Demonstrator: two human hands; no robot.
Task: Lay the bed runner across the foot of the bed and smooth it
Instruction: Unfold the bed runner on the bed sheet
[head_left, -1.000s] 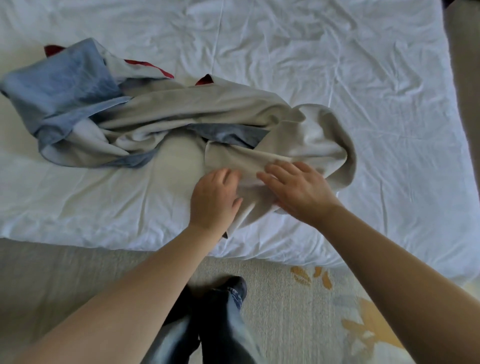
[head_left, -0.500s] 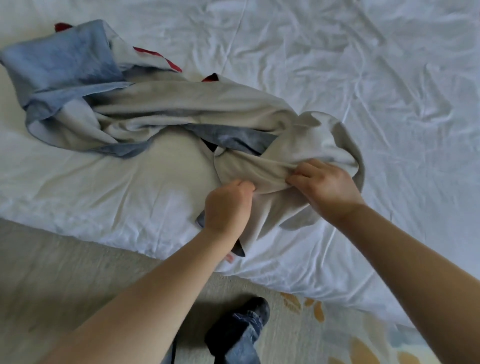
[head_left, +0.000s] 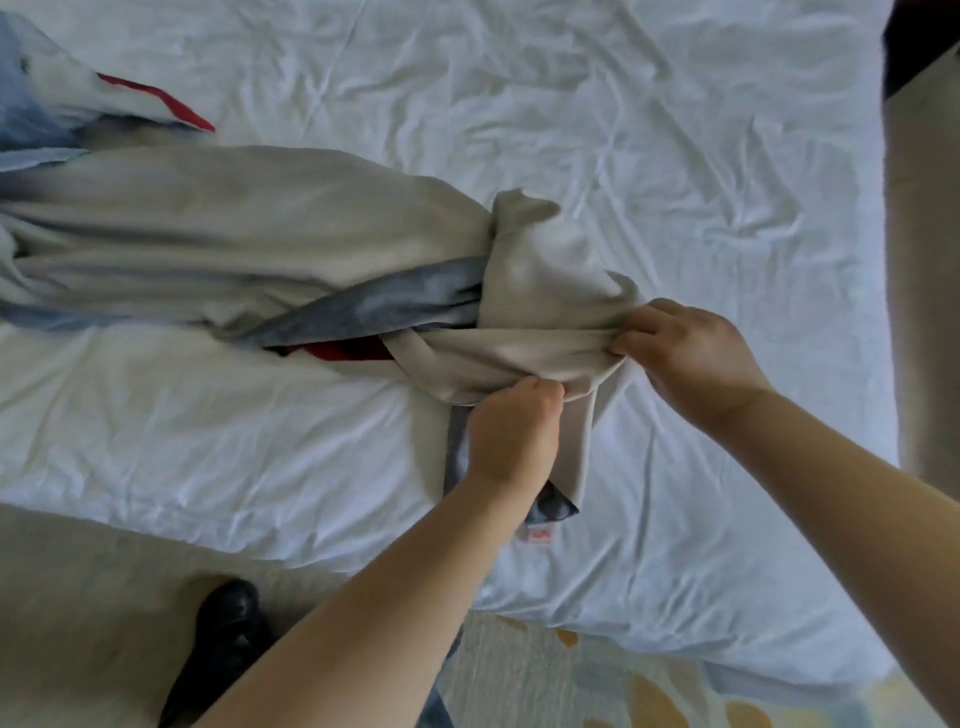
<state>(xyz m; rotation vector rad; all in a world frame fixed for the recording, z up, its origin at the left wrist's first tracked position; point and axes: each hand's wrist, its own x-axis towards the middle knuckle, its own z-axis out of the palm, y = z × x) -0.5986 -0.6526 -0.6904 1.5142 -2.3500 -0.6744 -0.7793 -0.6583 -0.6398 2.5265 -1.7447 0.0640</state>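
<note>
The bed runner (head_left: 234, 234) is a beige cloth with blue-grey and red parts, lying bunched and twisted across the white bed (head_left: 623, 130). It stretches from the left edge of view to the middle. My left hand (head_left: 514, 436) is closed on a fold at the runner's near end, where a strip hangs toward the bed's front edge. My right hand (head_left: 685, 353) pinches the same end's beige edge a little to the right. A small white label (head_left: 540, 535) shows below the hanging strip.
The bed's sheet is wrinkled all over. Its front edge runs along the bottom, its right edge at the far right. Beige carpet (head_left: 78, 597) with a yellow and blue pattern lies below. My dark shoe (head_left: 228, 629) stands by the bed.
Both hands went from resting flat on the runner to gripping its end. They have pulled it to the right, and the bunched cloth has stretched out longer across the bed.
</note>
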